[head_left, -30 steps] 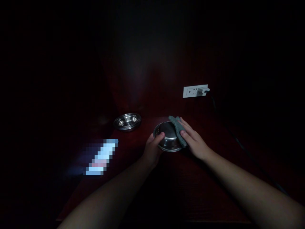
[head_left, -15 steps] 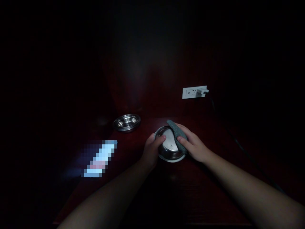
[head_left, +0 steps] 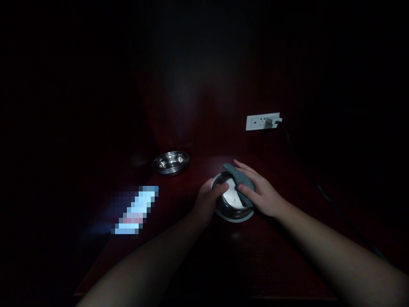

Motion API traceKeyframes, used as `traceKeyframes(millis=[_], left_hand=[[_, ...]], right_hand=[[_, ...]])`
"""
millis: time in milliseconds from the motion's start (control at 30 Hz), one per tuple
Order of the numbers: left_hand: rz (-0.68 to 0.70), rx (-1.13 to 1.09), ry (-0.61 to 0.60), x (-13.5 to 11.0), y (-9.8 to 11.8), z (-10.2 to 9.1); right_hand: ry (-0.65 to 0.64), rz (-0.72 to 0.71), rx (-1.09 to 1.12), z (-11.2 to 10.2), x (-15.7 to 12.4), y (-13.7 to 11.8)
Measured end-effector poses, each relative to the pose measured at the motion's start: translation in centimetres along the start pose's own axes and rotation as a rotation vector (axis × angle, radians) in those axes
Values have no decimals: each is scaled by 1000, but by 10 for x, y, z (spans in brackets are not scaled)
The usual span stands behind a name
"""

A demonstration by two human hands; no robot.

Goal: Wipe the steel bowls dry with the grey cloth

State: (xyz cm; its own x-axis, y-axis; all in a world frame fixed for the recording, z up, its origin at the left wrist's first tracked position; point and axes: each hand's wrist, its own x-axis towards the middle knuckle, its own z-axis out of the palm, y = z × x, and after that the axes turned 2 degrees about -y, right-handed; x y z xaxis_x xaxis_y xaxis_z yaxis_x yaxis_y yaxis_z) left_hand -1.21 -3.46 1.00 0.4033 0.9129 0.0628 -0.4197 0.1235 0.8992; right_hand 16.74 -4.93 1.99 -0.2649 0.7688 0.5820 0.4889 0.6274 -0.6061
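A shiny metal bowl [head_left: 232, 197] is tilted in front of me, its flat base facing up towards the camera. My left hand [head_left: 209, 198] grips its left side, thumb pressed on the metal and the other fingers hidden behind. Over the bowl's right side lies a grey-green cloth [head_left: 241, 183]. My right hand [head_left: 260, 192] pinches this cloth against the bowl, thumb in front and fingers over the far edge. Further back on the left, a stack of similar metal bowls [head_left: 171, 163] rests on the dark red table [head_left: 255, 256].
A lit, pixelated rectangular object [head_left: 137, 211] lies on the left of the table. On the back wall is a white socket plate [head_left: 255, 122] with a plug [head_left: 273, 121] in it. Its dark cable [head_left: 326, 194] runs down the right side. The surroundings are very dark.
The bowl, the cloth and my left hand have shifted slightly right and down. My right hand's fingers have spread a little above the cloth. The camera view has shifted slightly.
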Motion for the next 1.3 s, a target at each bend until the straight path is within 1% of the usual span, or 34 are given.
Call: traceKeyframes(millis=[67, 167, 500, 600, 700, 800, 867, 967, 1033, 1100, 1200, 1300], left_hand=[[3, 5, 11, 0, 0, 0], [16, 20, 30, 0, -1, 0], [35, 79, 66, 6, -6, -3], [45, 95, 76, 7, -7, -3], [64, 116, 119, 8, -7, -4], [83, 116, 161, 8, -5, -4], [91, 91, 162, 8, -4, -3], [90, 58, 141, 6, -3, 0], [87, 36, 128, 5, -4, 2], [78, 8, 109, 4, -5, 2], [61, -9, 100, 3, -6, 2], [53, -4, 126, 4, -7, 1]], right_hand=[[3, -27, -13, 0, 0, -1], [-8, -27, -1, 0, 0, -2], [23, 100, 84, -2, 0, -5], [28, 114, 135, -1, -1, -6], [58, 66, 153, -1, -2, -8], [84, -39, 134, 0, -3, -11], [85, -91, 130, -1, -3, -12], [85, -115, 126, 0, -3, -12], [92, -98, 104, 1, -3, -10], [86, -47, 62, 3, -2, -6], [39, 48, 0, 6, -2, -1], [-5, 94, -8, 7, -1, 1]])
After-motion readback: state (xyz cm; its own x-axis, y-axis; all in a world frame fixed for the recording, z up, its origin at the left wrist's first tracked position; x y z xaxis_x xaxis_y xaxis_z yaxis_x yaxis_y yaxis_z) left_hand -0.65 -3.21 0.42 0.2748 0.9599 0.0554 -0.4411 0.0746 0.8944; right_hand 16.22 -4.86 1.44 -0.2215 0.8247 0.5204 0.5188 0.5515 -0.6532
